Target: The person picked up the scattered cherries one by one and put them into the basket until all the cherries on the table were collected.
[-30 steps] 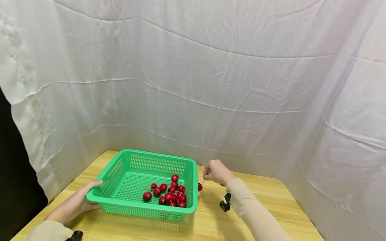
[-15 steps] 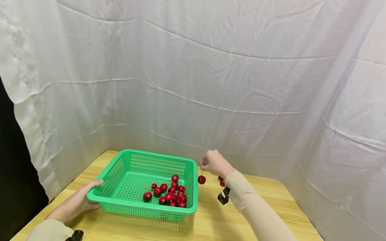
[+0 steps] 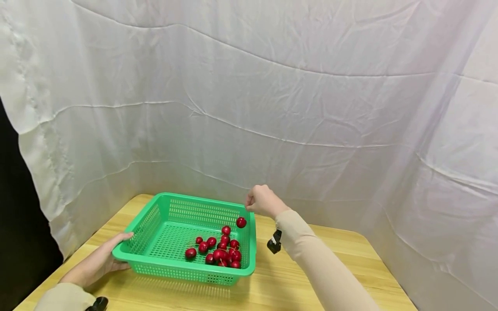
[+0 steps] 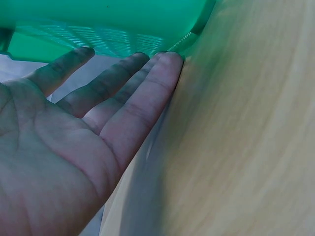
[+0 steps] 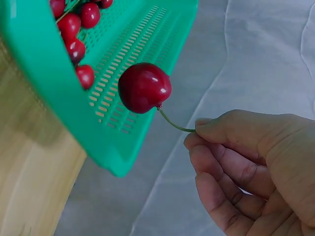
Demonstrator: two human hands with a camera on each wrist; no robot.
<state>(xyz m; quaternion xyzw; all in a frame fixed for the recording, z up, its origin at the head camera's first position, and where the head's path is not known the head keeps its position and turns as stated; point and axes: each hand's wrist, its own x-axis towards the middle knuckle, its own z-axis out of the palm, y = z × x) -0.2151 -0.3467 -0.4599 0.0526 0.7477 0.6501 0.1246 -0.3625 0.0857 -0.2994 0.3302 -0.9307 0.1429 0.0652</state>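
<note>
My right hand (image 3: 266,201) pinches the thin green stem of a cherry (image 5: 144,88) between thumb and forefinger. In the head view, this dark red cherry (image 3: 241,222) hangs at the right end of a green plastic basket (image 3: 186,266), just inside the rim. Several more cherries (image 3: 219,255) lie in the basket's right half, some with stems. My left hand (image 3: 97,260) holds the basket's left end, thumb over the rim. In the left wrist view, that hand's fingers (image 4: 142,105) reach out beneath the rim, their tips at the slotted wall.
The basket stands on a light wooden table (image 3: 327,268). White cloth (image 3: 295,108) hangs behind the table and along its sides. A black device (image 3: 274,242) is strapped at the right wrist, another (image 3: 99,303) at the left.
My right hand has lifted the cherry by its stem from beside the basket and carried it up and left, over the rim. The left hand and basket have stayed put.
</note>
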